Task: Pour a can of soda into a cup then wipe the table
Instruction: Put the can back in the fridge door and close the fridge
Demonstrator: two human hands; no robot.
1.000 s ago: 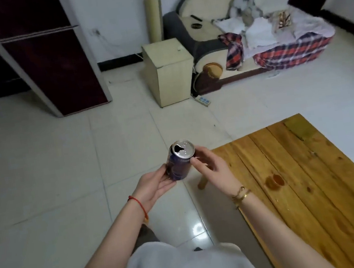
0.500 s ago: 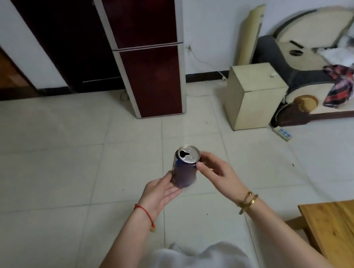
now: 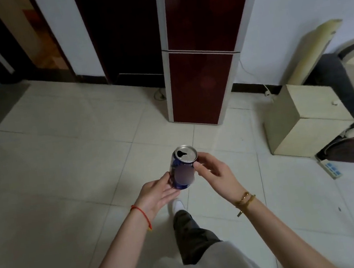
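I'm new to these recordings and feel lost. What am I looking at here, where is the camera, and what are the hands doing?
No machine here: a person wears one wide-angle camera on the head, looking forward and down, so you see their own arms. The left hand grips a blue soda can from the side; its top is already open. The right hand touches the can near its rim with its fingertips. The person stands on a pale tiled floor, one leg and a white shoe showing below. Ahead stand a dark red cabinet and a small cream box. No cup or table is in view.
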